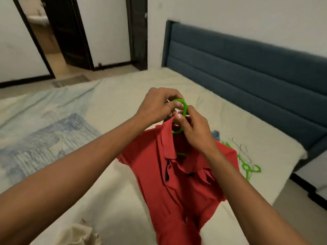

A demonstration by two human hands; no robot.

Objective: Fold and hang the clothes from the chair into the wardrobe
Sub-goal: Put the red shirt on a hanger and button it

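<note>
A red short-sleeved polo shirt (178,183) is held above the cream-sheeted bed (123,96) on a bright green plastic hanger (183,107), whose hook is pinched by the left hand (157,105) and the right hand (194,131).

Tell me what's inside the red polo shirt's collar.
A green hanger: its hook sticks out above the red polo shirt, gripped by both hands, and one short piece shows at the neckline. Its shoulders are hidden under the fabric.

A home bedroom: a bed (134,89) with a blue padded headboard (247,64) beside dark-framed doorways (53,41).
</note>
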